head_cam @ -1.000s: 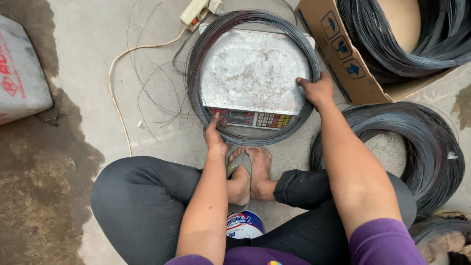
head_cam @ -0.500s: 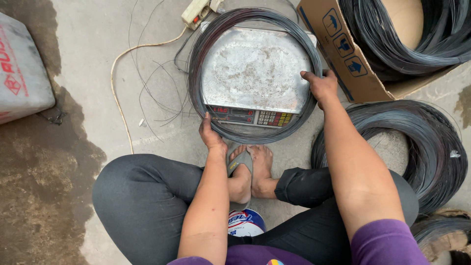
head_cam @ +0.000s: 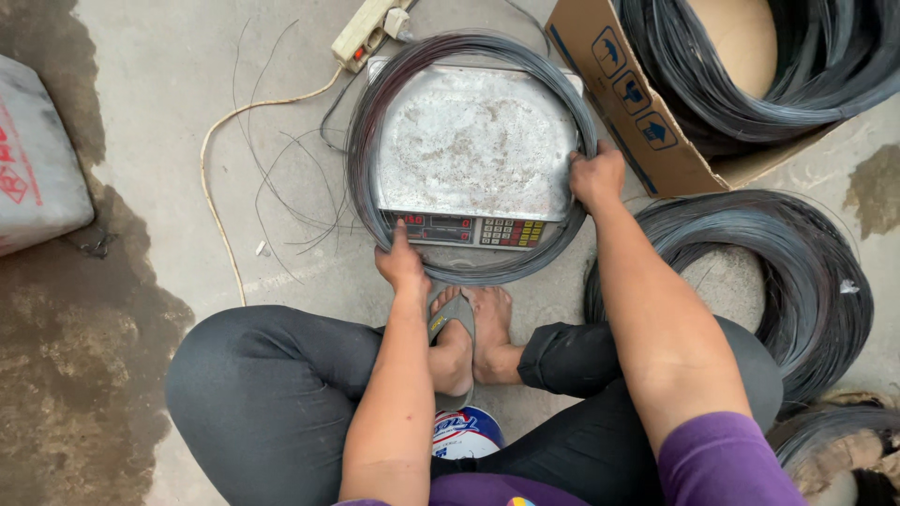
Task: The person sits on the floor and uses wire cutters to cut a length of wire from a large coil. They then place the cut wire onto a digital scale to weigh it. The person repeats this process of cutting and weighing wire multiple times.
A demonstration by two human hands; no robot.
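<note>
A coil of thin dark wire (head_cam: 375, 112) lies as a ring around the metal pan of an electronic weighing scale (head_cam: 473, 141) on the concrete floor. My left hand (head_cam: 401, 264) grips the coil at its near left edge, just by the scale's display. My right hand (head_cam: 596, 175) grips the coil at its right side, beside a cardboard box. I sit cross-legged behind the scale, feet in grey sandals.
A cardboard box (head_cam: 647, 122) holding a big wire coil stands at the upper right. A larger wire coil (head_cam: 806, 272) lies on the floor at the right. A power strip (head_cam: 367, 30) with cord and loose wire strands lie left of the scale. A white sack (head_cam: 37, 159) sits far left.
Both hands have kept hold of the coil. The view has shifted slightly; my left hand has slid a little left along the near rim, and my right hand stays at the right rim.
</note>
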